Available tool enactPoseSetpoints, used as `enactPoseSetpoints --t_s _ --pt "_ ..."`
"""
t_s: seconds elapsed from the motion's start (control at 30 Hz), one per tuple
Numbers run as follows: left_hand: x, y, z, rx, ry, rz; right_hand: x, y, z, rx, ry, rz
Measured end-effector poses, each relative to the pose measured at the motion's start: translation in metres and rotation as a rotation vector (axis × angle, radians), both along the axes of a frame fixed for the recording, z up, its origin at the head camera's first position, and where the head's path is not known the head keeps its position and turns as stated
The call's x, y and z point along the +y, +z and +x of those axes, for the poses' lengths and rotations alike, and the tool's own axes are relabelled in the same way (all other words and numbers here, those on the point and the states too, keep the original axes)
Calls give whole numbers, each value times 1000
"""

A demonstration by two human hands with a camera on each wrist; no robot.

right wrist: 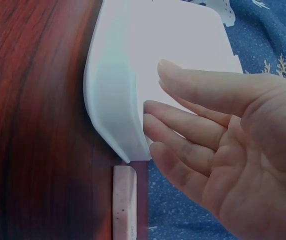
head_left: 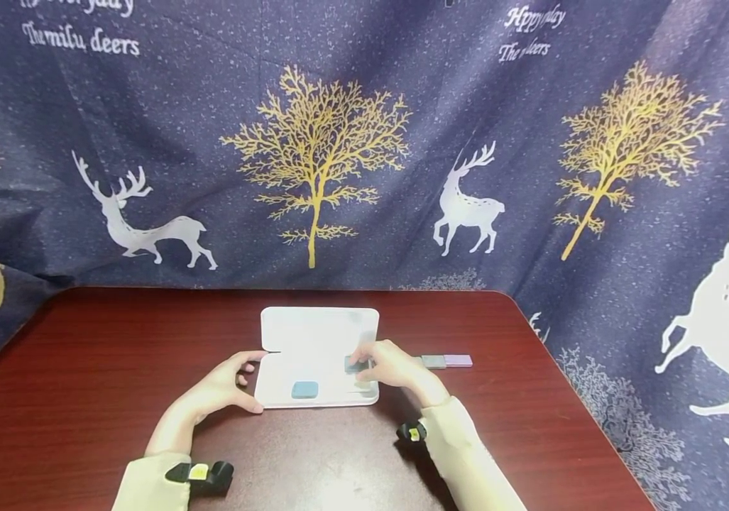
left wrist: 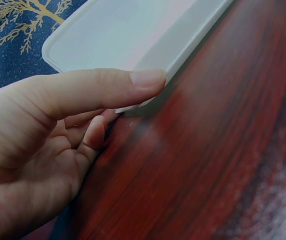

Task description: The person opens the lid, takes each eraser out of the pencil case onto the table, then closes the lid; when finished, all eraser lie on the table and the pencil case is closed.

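A white flat case [head_left: 287,372] lies unfolded on the table, its lid [head_left: 319,328] tilted up at the back. My left hand [head_left: 230,387] grips its left end, thumb at the front corner. Up close, the left thumb [left wrist: 148,80] lies across the white rim with the other fingers behind. Inside the case rests a small blue block [head_left: 304,389]. My right hand [head_left: 390,365] reaches over the right end, fingertips around a second, grey-blue block [head_left: 353,365]. In the right wrist view the right hand [right wrist: 213,130] has thumb and fingers apart; the case wall hides that block.
Right of the case, a grey-green block [head_left: 433,362] and a lavender block [head_left: 458,360] lie end to end. A pinkish block [right wrist: 124,200] shows beside the case. The dark red table [head_left: 115,355] ends at a blue curtain [head_left: 364,248] printed with deer and trees.
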State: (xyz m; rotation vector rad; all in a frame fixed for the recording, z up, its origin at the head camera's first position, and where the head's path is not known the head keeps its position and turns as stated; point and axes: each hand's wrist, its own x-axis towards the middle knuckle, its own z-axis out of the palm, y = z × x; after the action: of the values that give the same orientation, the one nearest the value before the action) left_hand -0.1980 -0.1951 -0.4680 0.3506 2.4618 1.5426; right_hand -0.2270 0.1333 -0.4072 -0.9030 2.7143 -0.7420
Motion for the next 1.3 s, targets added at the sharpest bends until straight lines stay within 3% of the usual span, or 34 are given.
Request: enactPoseSetpoints --t_s 0.4,1.03,1.3 --pt "0 1 0 -2 -4 6 -2 -2 0 51 38 12" --pt "1 2 -2 -34 10 -6 -2 -1 1 -10 15 26" --pt "1 3 0 -37 7 -3 -1 -2 1 1 43 32"
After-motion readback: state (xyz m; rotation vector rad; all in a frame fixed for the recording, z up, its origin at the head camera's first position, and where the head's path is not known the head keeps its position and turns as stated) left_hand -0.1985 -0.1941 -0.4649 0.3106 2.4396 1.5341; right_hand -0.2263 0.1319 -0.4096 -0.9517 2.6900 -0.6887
